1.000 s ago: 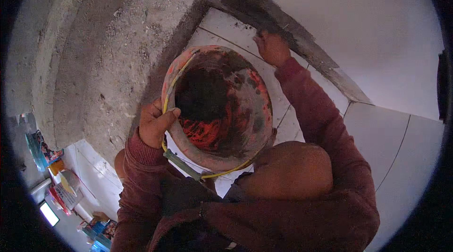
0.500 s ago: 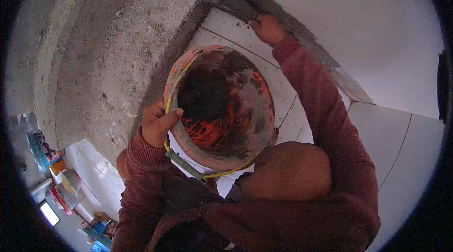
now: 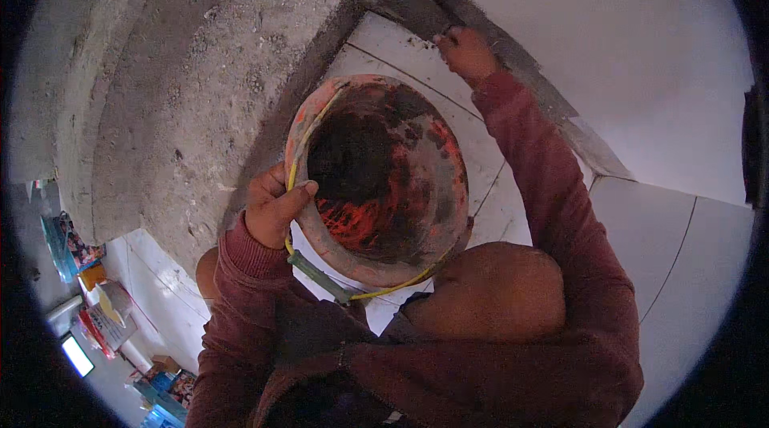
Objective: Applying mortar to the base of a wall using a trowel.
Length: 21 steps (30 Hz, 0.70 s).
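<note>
The orange bucket (image 3: 376, 180), smeared with dark mortar inside, is held at its rim by the left hand (image 3: 271, 208), whose grip is closed around the rim and the yellow wire handle (image 3: 384, 288). Up and to the right of this grip, the right hand (image 3: 467, 52) is pressed against the grey mortar band (image 3: 513, 60) above the white tiles (image 3: 416, 68); whether its grip is closed on a tool cannot be told. To do this step well, the mortar should probably be pushed firmly into the joint, and the bucket is best kept level and close below the working grip
</note>
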Each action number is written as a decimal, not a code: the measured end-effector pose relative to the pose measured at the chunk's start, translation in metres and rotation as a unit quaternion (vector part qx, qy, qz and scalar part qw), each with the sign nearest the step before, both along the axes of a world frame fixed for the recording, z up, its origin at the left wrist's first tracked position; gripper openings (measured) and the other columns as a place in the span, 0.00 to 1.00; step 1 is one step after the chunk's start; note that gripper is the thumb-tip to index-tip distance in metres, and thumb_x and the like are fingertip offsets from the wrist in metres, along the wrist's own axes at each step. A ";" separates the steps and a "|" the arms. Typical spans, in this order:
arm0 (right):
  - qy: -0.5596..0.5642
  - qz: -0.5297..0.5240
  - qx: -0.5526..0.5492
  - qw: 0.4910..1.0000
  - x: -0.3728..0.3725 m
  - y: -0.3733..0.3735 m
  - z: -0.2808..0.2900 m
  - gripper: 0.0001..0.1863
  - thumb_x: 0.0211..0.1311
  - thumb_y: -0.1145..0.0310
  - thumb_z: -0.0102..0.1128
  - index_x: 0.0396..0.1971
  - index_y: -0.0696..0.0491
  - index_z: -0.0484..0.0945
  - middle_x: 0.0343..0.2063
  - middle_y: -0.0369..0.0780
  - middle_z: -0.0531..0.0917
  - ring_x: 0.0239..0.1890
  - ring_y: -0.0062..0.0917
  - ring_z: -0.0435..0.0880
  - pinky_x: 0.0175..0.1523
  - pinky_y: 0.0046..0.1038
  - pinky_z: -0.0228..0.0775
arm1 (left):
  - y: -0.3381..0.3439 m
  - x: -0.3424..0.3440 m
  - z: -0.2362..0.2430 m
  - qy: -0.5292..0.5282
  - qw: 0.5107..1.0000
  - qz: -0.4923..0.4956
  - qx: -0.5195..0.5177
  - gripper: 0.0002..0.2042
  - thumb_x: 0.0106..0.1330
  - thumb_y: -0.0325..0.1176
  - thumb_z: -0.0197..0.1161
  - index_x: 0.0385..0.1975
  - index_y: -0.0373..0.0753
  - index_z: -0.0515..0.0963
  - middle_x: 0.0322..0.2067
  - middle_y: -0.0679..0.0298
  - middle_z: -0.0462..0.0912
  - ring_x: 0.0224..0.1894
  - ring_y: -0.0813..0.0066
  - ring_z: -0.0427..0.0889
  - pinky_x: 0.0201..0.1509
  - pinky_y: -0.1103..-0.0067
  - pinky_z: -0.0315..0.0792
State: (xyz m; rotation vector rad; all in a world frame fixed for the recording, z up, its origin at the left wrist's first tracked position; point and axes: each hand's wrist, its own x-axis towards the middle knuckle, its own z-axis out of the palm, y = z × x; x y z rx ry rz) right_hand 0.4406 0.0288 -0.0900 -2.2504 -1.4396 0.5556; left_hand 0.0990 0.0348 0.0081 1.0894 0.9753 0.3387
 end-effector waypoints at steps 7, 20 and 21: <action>-0.038 0.023 -0.022 0.999 0.004 -0.003 -0.020 0.20 0.53 0.56 0.45 0.26 0.61 0.73 0.26 0.53 0.75 0.30 0.46 0.73 0.38 0.39 0.64 | 0.003 0.004 -0.001 -0.005 1.000 0.005 -0.017 0.04 0.50 0.25 0.54 0.26 0.36 0.72 0.19 0.73 0.71 0.21 0.87 0.67 0.25 0.88 0.61; 0.024 0.178 0.070 0.981 -0.020 -0.108 0.073 0.10 0.49 0.63 0.52 0.20 0.55 0.72 0.14 0.41 0.73 0.16 0.33 0.72 0.21 0.27 0.62 | 0.010 -0.002 -0.004 0.017 1.000 0.001 0.003 0.01 0.51 0.26 0.55 0.22 0.37 0.71 0.19 0.74 0.70 0.21 0.88 0.66 0.25 0.87 0.61; -0.017 0.228 0.067 0.971 -0.026 -0.109 0.081 0.09 0.48 0.63 0.53 0.20 0.54 0.73 0.15 0.41 0.73 0.18 0.33 0.73 0.22 0.28 0.64 | 0.011 0.002 -0.001 0.006 1.000 0.000 -0.003 0.01 0.51 0.26 0.56 0.22 0.37 0.71 0.19 0.74 0.70 0.22 0.88 0.66 0.26 0.87 0.61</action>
